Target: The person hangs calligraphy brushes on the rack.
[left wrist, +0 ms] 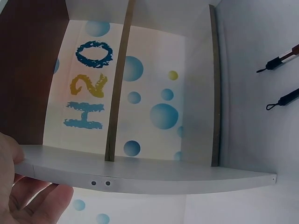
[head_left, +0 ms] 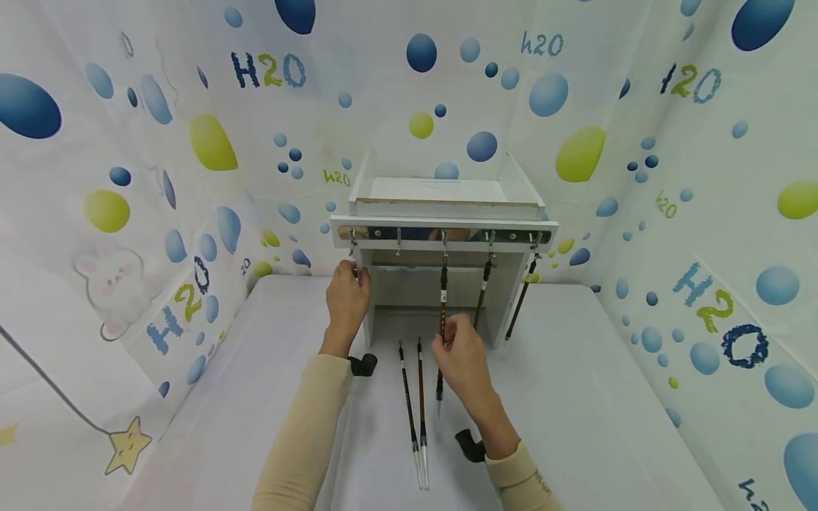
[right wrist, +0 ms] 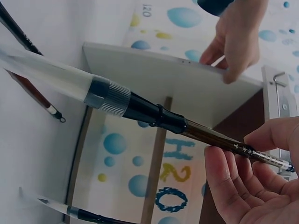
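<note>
A white wooden shelf unit (head_left: 444,211) carries a metal rail with several hooks along its front. My left hand (head_left: 347,301) grips the front edge of its left side panel (left wrist: 154,182), thumb on one face and fingers on the other. A dark calligraphy brush (head_left: 444,284) with a clear cap over its tip hangs tip down from the middle hook. Thumb and fingertips of my right hand (head_left: 463,358) pinch its handle (right wrist: 210,135). Farther right, a second brush (head_left: 483,287) and a third brush (head_left: 522,298) hang from the rail.
Side by side on the white table lie two capped brushes, the left brush (head_left: 409,404) and the right brush (head_left: 422,404), below the shelf. A left hook (head_left: 399,243) on the rail holds nothing. Behind stands a white curtain (head_left: 383,92) with blue and green dots.
</note>
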`<move>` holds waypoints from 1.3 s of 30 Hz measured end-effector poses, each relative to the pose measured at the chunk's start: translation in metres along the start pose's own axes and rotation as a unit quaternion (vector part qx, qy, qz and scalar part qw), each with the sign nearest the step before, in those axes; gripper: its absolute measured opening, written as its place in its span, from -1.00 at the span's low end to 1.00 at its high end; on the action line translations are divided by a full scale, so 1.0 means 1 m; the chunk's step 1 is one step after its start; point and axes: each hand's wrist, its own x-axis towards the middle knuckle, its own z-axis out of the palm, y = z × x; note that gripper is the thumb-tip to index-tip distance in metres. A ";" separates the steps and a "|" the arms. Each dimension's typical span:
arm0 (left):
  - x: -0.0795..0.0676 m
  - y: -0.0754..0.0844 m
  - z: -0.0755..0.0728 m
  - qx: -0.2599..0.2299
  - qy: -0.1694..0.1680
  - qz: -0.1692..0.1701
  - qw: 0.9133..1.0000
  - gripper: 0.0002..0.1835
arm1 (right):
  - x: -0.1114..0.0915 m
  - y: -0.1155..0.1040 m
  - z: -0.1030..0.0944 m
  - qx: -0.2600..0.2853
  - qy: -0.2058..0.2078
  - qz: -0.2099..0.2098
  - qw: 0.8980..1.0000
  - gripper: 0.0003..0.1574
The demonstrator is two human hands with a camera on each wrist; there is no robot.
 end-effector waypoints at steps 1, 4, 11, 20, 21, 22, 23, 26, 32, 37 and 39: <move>0.000 0.000 0.000 0.000 0.000 0.000 1.000 -0.73 | 0.001 0.000 0.000 0.000 0.000 0.000 1.000 -0.69; 0.000 0.001 0.000 0.002 0.000 -0.001 1.000 -0.74 | 0.003 0.001 -0.001 0.004 -0.003 0.003 1.000 -0.68; 0.000 0.001 0.000 0.001 -0.003 -0.006 1.000 -0.74 | 0.007 0.004 -0.001 0.008 -0.008 0.013 1.000 -0.69; 0.000 0.001 0.000 -0.002 -0.010 -0.011 1.000 -0.74 | 0.011 0.003 -0.002 0.002 -0.011 0.030 0.999 -0.68; 0.000 0.001 0.000 -0.002 -0.011 -0.011 1.000 -0.74 | 0.012 0.003 -0.002 0.001 -0.011 0.031 0.999 -0.68; 0.000 0.000 0.000 -0.002 -0.011 -0.010 1.000 -0.73 | 0.012 0.003 -0.002 0.001 -0.010 0.030 0.999 -0.68; 0.000 0.000 0.000 -0.002 -0.012 -0.011 1.000 -0.73 | 0.013 0.003 -0.002 0.001 -0.010 0.030 1.000 -0.69; 0.001 0.000 0.001 -0.003 -0.014 -0.012 1.000 -0.73 | 0.013 0.003 -0.002 0.000 -0.008 0.026 1.000 -0.69; 0.001 0.000 0.000 -0.006 -0.020 -0.018 1.000 -0.72 | 0.014 0.003 -0.002 0.001 -0.005 0.022 1.000 -0.67; 0.001 0.000 0.000 -0.003 -0.020 -0.022 1.000 -0.72 | 0.015 0.002 -0.002 0.004 -0.004 0.019 1.000 -0.65; 0.001 0.000 0.000 -0.002 -0.019 -0.023 1.000 -0.72 | 0.015 0.003 -0.002 0.003 -0.004 0.018 1.000 -0.65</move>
